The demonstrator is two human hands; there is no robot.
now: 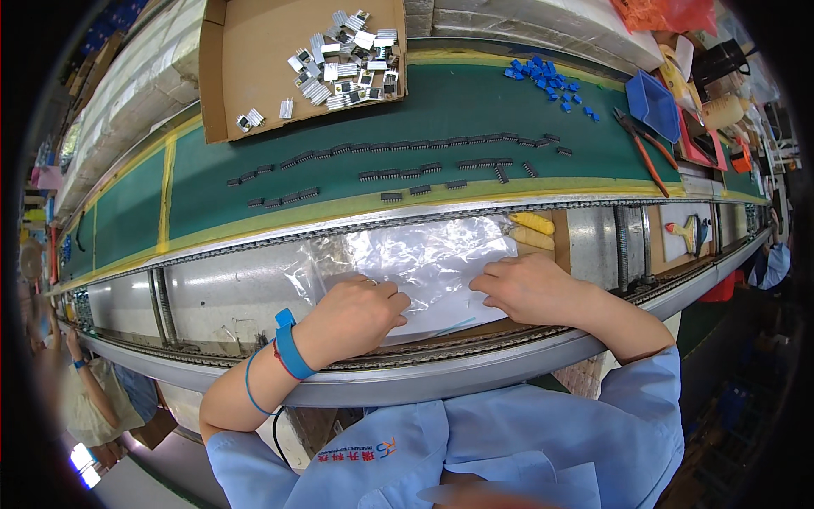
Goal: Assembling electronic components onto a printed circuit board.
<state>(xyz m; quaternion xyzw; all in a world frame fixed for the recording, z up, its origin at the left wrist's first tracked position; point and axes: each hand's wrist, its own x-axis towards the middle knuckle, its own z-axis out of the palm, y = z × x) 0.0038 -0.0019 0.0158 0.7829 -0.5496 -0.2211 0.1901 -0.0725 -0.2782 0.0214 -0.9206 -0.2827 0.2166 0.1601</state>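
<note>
Clear plastic bag (428, 259) lay long axis nine-to-three.
Left hand (360, 314) sat at its eight o'clock, right hand (527, 288) at three; fingers curled, whether gripping plastic unclear.

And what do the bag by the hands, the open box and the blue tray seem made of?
Bag: clear, glossy plastic film, by its wrinkles and glints. Open box: probably matte cardboard, going by its plain brown walls. Blue tray: likely plastic, smooth and evenly coloured.

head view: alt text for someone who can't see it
A person's left hand and right hand are at a clear plastic bag. Beyond, a green surface holds black chips in rough rows, a cardboard box of metal parts, blue pieces and pliers.
</note>
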